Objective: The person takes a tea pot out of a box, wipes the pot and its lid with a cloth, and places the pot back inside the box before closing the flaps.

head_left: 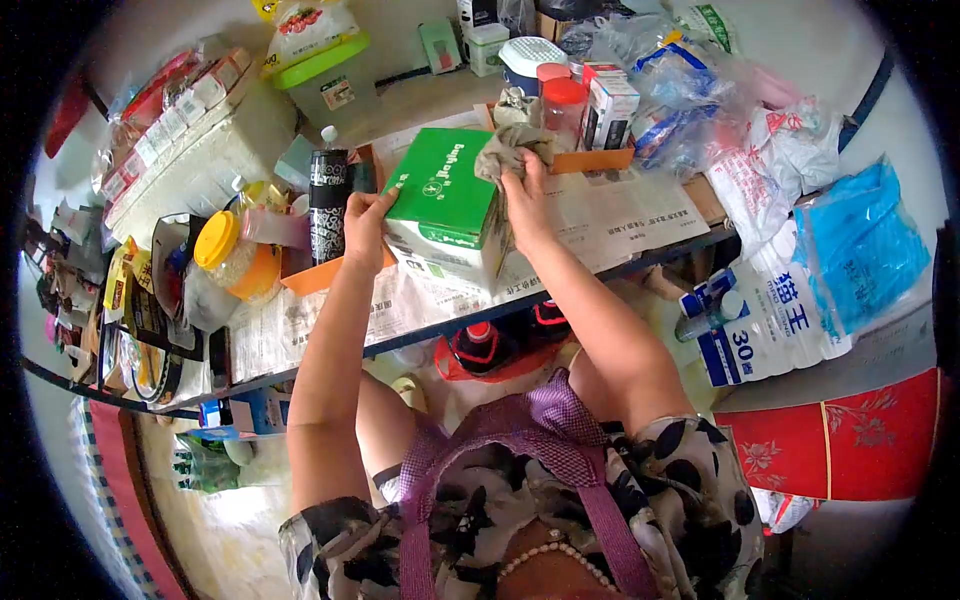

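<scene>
A green and white cardboard box (425, 180) is tilted above the newspaper-lined shelf in front of me. My left hand (367, 222) grips its left edge, thumb on the green top. At the box's right side, my right hand (530, 195) is closed around a crumpled grey-beige cloth (512, 152), which lies against the top right corner. Just left of my left hand stands a dark patterned bottle (328, 205) in an orange tray (318, 277).
A yellow-lidded jar (238, 255) and a foam box (200, 160) are at the left. Behind are a red-lidded jar (565, 112) and a small carton (609, 105). Plastic bags (680, 100) pile up at the right, above a blue package (865, 250). Dark bottles (482, 345) stand under the shelf.
</scene>
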